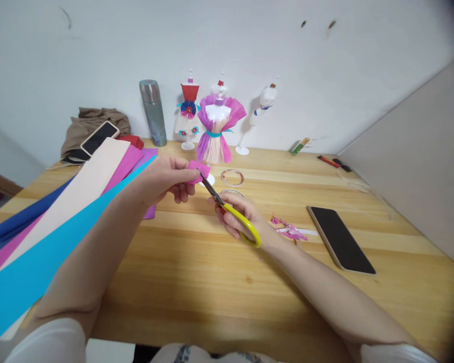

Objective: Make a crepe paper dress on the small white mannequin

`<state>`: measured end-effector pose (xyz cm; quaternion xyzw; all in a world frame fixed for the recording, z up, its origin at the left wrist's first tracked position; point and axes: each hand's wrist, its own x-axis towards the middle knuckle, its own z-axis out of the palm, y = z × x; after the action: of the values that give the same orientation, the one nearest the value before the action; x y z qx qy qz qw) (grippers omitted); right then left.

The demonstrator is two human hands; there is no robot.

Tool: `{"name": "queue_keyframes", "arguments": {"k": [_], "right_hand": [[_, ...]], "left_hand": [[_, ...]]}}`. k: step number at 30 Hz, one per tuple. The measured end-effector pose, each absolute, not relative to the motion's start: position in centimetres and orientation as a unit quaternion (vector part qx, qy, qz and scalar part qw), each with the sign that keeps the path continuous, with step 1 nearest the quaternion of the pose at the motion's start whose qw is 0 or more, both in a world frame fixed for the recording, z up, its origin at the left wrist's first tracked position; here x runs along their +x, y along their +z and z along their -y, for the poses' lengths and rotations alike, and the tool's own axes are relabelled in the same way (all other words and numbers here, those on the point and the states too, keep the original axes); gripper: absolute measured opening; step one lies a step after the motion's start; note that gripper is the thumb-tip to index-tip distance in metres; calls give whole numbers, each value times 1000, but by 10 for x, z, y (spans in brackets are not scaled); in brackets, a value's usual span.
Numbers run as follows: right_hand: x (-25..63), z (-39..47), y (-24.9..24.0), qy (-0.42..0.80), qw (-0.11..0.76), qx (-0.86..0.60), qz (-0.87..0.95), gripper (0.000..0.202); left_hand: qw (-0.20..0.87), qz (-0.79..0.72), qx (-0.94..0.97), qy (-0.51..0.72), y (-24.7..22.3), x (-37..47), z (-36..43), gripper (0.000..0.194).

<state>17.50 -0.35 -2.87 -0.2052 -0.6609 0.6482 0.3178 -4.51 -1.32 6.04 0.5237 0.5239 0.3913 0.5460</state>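
Observation:
Between the thumb and fingers of my left hand (170, 176) is a small piece of magenta paper (199, 170). My right hand (240, 214) grips a pair of yellow-handled scissors (245, 227), whose dark blades reach the lower edge of that paper. Whether the blades have cut into it I cannot tell. Just behind stands a small dress form (217, 121) in a purple, pink and cream paper dress with a turquoise belt. Rolls of tape (232, 177) lie on the table beyond my right hand.
Long strips of coloured paper (53, 227) lie under my left arm. A phone (342, 239) and magenta scraps (290, 229) are at right. Other dress forms (189, 108), a steel flask (153, 113), a glue stick (300, 146) and a brown cloth bundle (98, 123) stand along the wall.

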Motion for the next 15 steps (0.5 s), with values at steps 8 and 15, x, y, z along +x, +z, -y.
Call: {"name": "queue_keyframes", "arguments": {"k": [8,15], "right_hand": [[175,3,-31,660,319,-200,651,57],[177,5,-26,648,325,-178,665,52]], "left_hand": [[536,-528,531,389,59,-47,13,21],[540,-521,534,388,58,-48,12,21]]}}
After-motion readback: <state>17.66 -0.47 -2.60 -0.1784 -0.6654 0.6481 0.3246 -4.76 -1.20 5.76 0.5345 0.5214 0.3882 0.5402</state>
